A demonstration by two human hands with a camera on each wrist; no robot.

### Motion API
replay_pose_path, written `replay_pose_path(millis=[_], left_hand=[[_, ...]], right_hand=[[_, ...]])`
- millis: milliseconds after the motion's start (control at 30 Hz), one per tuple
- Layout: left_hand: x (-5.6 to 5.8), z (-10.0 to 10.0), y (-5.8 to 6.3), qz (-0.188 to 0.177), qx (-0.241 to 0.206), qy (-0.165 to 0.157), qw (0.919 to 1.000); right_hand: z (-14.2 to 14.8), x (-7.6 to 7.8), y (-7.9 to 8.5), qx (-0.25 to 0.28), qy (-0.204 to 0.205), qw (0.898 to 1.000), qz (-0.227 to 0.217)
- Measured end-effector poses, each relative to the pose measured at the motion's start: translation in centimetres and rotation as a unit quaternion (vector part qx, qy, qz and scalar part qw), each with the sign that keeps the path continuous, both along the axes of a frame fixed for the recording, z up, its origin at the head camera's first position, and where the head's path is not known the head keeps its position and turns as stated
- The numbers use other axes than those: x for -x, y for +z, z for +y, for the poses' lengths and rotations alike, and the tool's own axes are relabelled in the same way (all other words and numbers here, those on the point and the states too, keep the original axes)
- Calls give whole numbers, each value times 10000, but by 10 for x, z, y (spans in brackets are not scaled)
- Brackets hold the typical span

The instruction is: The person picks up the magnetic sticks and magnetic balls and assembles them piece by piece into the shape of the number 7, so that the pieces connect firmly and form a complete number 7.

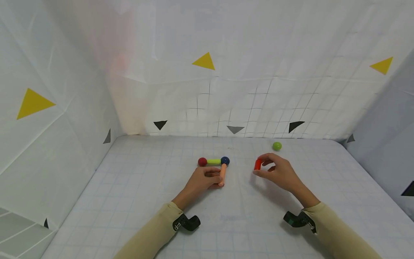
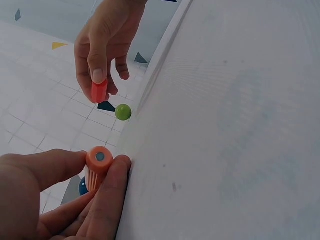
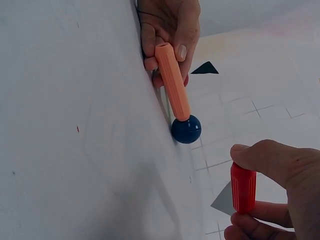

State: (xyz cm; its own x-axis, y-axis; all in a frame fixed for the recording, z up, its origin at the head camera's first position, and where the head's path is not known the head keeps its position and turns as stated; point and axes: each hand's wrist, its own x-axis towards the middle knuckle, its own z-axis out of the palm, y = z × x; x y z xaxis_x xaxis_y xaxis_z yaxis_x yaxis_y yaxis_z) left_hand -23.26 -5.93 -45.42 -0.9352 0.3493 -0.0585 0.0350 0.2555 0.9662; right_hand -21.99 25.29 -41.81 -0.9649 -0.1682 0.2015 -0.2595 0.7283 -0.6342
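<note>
My left hand (image 1: 205, 180) pinches an orange ribbed rod (image 3: 173, 82) between thumb and fingers, near its free end. That end, with a grey disc in its tip, shows in the left wrist view. A dark blue ball (image 3: 186, 129) joins the rod's far end. From this ball a yellow-green rod (image 1: 214, 162) runs left to a dark red ball (image 1: 202, 162). My right hand (image 1: 279, 172) pinches a short red ribbed rod (image 3: 243, 188) between thumb and fingertips, apart from the joined pieces and to their right.
A loose bright green ball (image 1: 277, 146) lies beyond my right hand, near the table's back edge. The white gridded table (image 1: 136, 208) is bordered by white sheet walls (image 1: 245, 43) bearing yellow and dark triangles at the back and both sides.
</note>
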Motion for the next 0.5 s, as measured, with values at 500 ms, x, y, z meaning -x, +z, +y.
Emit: replay_pose_path(millis=[500], left_hand=[[0, 0, 1, 52, 34, -22, 10000]], right_hand=[[-16, -8, 2, 165, 131, 9998, 29]])
